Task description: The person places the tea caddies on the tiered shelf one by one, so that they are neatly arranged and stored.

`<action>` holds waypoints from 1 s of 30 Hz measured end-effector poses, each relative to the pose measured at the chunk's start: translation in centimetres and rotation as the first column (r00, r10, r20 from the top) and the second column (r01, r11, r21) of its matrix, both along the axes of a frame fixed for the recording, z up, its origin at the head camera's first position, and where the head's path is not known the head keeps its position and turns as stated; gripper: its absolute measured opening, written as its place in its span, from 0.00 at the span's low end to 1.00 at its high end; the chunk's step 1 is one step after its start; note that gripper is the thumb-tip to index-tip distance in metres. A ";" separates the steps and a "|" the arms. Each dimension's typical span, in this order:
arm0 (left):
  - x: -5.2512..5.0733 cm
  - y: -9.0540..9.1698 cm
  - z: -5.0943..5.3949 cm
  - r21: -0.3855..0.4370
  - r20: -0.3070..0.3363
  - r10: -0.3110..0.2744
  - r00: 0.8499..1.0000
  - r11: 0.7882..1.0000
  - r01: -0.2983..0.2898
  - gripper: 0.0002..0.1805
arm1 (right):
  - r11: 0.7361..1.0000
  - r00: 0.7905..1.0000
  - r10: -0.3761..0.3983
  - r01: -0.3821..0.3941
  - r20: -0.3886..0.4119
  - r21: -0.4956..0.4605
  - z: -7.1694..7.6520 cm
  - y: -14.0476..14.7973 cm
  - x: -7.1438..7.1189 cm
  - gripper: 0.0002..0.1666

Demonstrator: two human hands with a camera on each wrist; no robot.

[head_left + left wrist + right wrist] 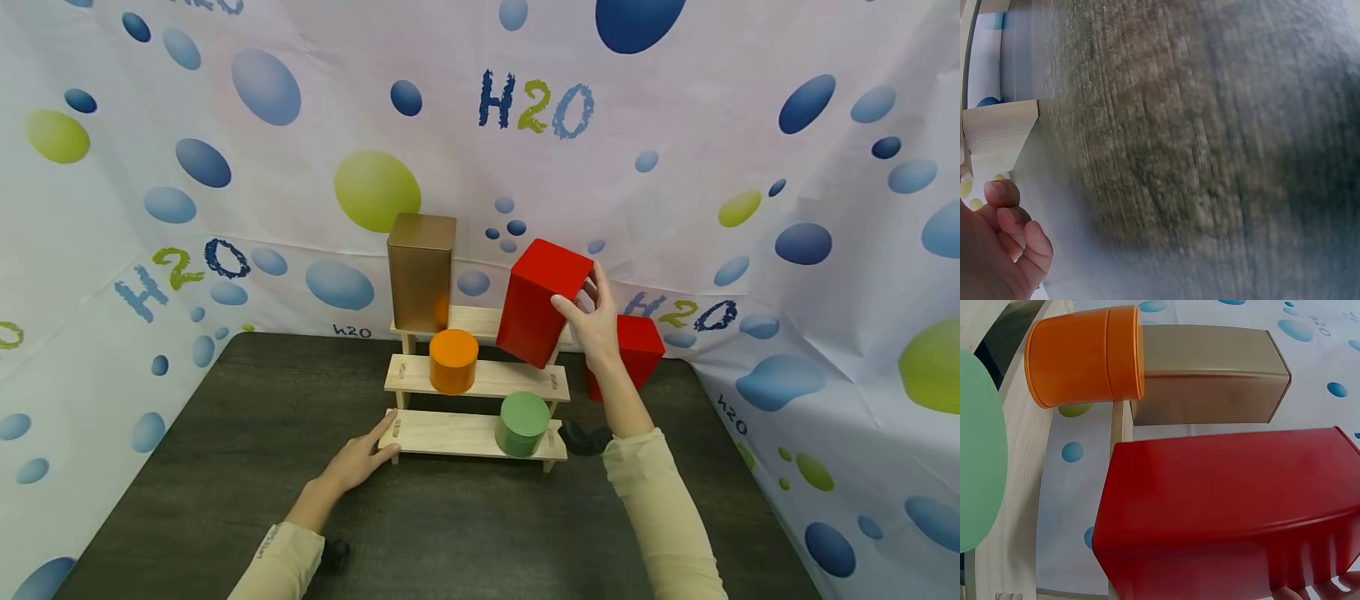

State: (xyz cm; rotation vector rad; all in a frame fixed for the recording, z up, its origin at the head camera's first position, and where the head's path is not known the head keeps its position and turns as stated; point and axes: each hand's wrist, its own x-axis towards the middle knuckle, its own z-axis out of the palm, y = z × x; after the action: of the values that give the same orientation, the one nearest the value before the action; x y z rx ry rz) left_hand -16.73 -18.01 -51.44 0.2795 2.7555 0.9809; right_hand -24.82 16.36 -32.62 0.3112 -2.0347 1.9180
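My right hand [596, 325] grips a tall red box [536, 304] near its top, with the thumb on the front and fingers at the right side. The box leans, its base at the right part of a three-step wooden stand [442, 433]; whether it touches the stand I cannot tell. The right wrist view shows the red box [1222, 494] close up. My left hand [352, 462] holds the left end of the lowest step between thumb and index finger. In the left wrist view several curled fingertips [1038, 237] show below a wooden leg [1000, 128].
A gold box [420, 279] stands on the top step, at left. On the middle step is an orange round tin [453, 362]; a green one [522, 425] stands on the lowest step, at right. Another red box [637, 350] is on the dark table [300, 392] behind my right forearm.
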 end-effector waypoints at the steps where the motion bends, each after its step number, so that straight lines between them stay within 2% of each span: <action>1: -0.1 0.0 -0.1 0.001 0.001 0.003 1.000 1.000 -0.003 0.37 | 1.000 1.000 0.007 -0.007 0.003 0.006 0.0 0.0 -0.2 0.47; 10: -0.9 0.5 -0.6 0.005 -0.011 0.016 1.000 1.000 -0.016 0.37 | 0.998 0.999 0.054 -0.054 -0.003 0.045 0.0 0.0 -1.9 0.46; 16: -1.5 0.9 -0.9 0.006 -0.022 0.025 0.999 1.000 -0.025 0.37 | 0.995 0.999 0.027 -0.030 0.032 0.097 -0.2 0.2 -2.9 0.43; 21: -1.9 1.1 -1.1 0.008 -0.031 0.033 0.999 0.999 -0.033 0.37 | 0.997 1.000 0.026 -0.026 -0.003 0.069 -0.5 0.2 -3.8 0.39; 25: -2.2 1.4 -1.2 0.010 -0.040 0.040 0.998 0.999 -0.039 0.37 | 0.999 0.999 -0.003 0.004 -0.038 0.045 -0.6 -0.1 -4.3 0.37; 30: -2.6 1.6 -1.4 0.022 -0.055 0.041 0.998 0.999 -0.040 0.37 | 0.993 0.995 -0.076 0.082 -0.071 0.084 -0.5 -0.4 -4.2 0.34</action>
State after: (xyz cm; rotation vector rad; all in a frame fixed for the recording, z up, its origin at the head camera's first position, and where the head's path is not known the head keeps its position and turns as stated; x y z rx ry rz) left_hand -19.28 -16.44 -52.88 0.2591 2.8125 1.0278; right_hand -29.06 15.94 -33.16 0.3075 -2.0583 1.7521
